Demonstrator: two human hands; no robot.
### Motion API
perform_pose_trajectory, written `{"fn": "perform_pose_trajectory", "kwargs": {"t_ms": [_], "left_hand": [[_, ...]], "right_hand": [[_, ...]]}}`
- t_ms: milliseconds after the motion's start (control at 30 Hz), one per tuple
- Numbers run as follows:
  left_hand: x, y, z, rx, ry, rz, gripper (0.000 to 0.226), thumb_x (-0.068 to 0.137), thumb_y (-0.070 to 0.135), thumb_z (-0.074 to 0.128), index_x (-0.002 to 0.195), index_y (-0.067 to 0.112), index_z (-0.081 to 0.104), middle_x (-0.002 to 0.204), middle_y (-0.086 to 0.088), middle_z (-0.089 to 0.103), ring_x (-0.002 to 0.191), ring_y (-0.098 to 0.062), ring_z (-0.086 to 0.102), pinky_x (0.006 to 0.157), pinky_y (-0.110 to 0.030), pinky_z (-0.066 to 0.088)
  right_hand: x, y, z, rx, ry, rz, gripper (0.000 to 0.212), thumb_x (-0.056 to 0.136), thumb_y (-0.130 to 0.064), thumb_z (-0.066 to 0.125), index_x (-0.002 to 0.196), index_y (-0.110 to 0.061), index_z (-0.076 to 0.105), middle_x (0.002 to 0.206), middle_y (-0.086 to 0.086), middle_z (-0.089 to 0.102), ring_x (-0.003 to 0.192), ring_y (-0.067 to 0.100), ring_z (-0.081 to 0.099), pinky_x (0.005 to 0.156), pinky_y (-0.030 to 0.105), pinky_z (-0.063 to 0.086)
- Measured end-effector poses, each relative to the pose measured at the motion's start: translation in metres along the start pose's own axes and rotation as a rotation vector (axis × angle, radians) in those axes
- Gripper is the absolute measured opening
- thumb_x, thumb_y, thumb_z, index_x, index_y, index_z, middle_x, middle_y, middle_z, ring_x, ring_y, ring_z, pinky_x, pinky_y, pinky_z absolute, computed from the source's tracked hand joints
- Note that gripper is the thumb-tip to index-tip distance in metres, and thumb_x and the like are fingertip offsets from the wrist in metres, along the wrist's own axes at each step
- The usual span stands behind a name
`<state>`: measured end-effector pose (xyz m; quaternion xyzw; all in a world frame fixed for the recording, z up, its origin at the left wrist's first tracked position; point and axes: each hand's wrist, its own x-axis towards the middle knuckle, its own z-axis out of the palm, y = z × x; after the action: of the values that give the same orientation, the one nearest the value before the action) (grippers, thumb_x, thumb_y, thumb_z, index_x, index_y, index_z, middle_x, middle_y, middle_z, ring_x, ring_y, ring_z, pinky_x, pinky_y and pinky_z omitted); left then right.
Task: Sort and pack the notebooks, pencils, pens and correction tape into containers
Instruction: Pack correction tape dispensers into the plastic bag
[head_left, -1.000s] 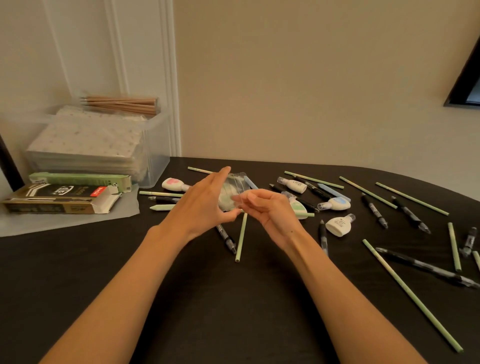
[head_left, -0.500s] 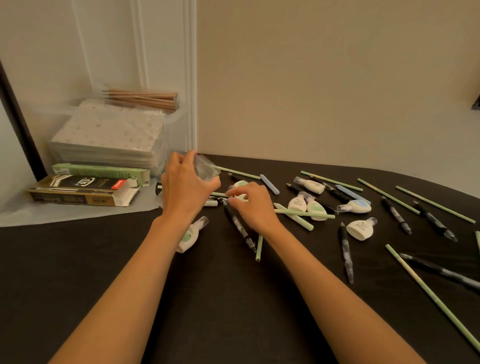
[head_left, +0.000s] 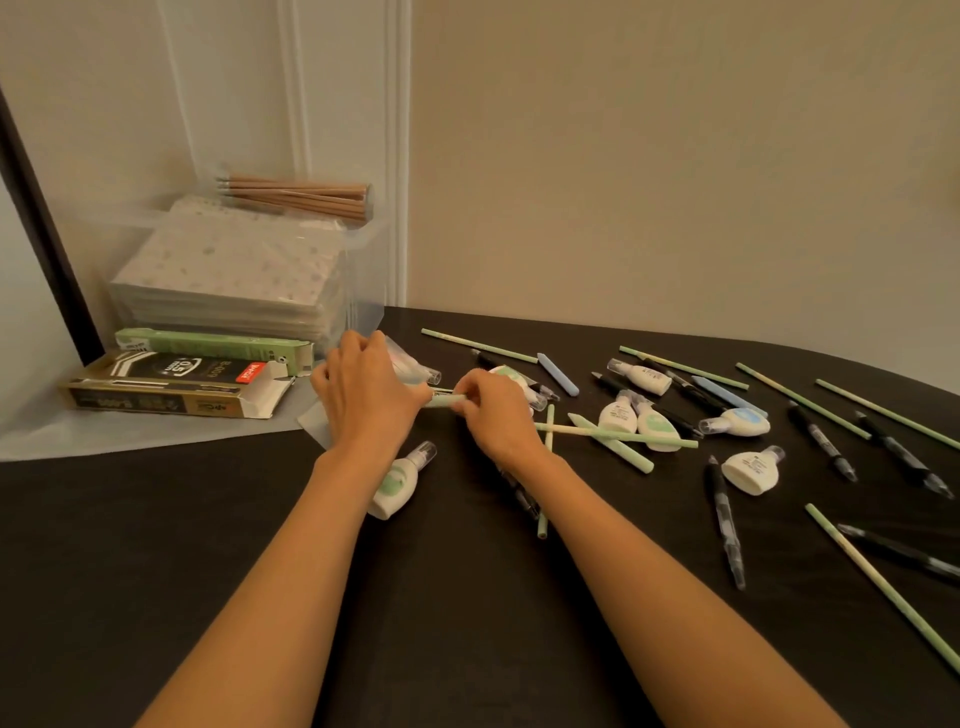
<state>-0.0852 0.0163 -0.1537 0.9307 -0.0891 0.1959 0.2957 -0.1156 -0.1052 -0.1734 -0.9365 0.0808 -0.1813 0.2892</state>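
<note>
On the black table my left hand (head_left: 369, 395) lies knuckles up, fingers curled over a clear plastic wrapper (head_left: 413, 364) that pokes out to its right. My right hand (head_left: 493, 410) pinches the end of a short pale green pencil (head_left: 447, 400) lying between the two hands. A white and green correction tape (head_left: 397, 480) lies by my left wrist. More correction tapes (head_left: 737, 421), green pencils (head_left: 613, 434) and black pens (head_left: 727, 519) lie scattered to the right. Notebooks (head_left: 228, 270) are stacked in a clear container (head_left: 363, 291) at the back left.
Brown wooden pencils (head_left: 301, 197) lie on top of the clear container. A black pen box (head_left: 176, 389) with an open flap and a green box (head_left: 213, 343) rest on a translucent sheet (head_left: 104, 436) at the left. The wall stands close behind the table.
Both hands came down from mid-air to the table left of the scattered items. My left hand carried the clear wrapper there, and my right hand took hold of the green pencil.
</note>
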Motion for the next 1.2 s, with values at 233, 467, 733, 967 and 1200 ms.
{"fn": "perform_pose_trajectory", "kwargs": {"t_ms": [233,467,733,967,1200], "left_hand": [[-0.008,0.009,0.0,0.026,-0.027,0.101,0.062,0.077,0.032,0.069,0.132,0.014,0.044,0.127,-0.007,0.043,0.122,-0.026,0.037,0.108,-0.038,0.021],[-0.024,0.029,0.002,0.005,-0.11,0.361,0.068,0.079,0.036,0.068,0.138,0.018,0.039,0.131,-0.003,0.041,0.123,-0.021,0.036,0.106,-0.035,0.02],[-0.032,0.036,-0.001,0.021,-0.147,0.515,0.068,0.08,0.037,0.067,0.14,0.023,0.036,0.133,0.003,0.041,0.126,-0.016,0.034,0.109,-0.034,0.014],[-0.034,0.041,0.0,0.039,-0.219,0.489,0.071,0.079,0.035,0.069,0.14,0.022,0.036,0.133,0.002,0.041,0.124,-0.017,0.036,0.107,-0.034,0.019],[-0.035,0.043,-0.002,0.009,-0.209,0.463,0.072,0.079,0.033,0.068,0.141,0.018,0.036,0.132,-0.001,0.042,0.122,-0.019,0.037,0.105,-0.033,0.021]], "right_hand": [[-0.016,0.016,-0.046,1.158,0.236,0.391,0.008,0.088,0.003,0.053,0.094,-0.003,0.053,0.09,0.007,0.063,0.074,0.017,0.071,0.079,0.026,0.057],[-0.038,0.024,-0.061,1.378,-0.119,0.433,0.015,0.084,0.01,0.053,0.095,0.0,0.056,0.1,0.018,0.062,0.076,0.02,0.07,0.067,0.023,0.058],[-0.04,0.038,-0.067,1.0,-0.269,0.313,0.023,0.087,-0.002,0.057,0.109,-0.003,0.063,0.094,0.008,0.066,0.081,0.013,0.061,0.081,0.023,0.049],[-0.038,0.037,-0.076,1.443,0.135,0.342,0.009,0.092,-0.003,0.051,0.086,-0.002,0.058,0.083,0.012,0.067,0.066,0.016,0.07,0.065,0.021,0.058],[-0.044,0.028,-0.063,1.07,-0.058,0.257,0.012,0.088,-0.006,0.06,0.099,-0.006,0.061,0.087,0.006,0.065,0.072,0.009,0.062,0.066,0.018,0.052]]}}
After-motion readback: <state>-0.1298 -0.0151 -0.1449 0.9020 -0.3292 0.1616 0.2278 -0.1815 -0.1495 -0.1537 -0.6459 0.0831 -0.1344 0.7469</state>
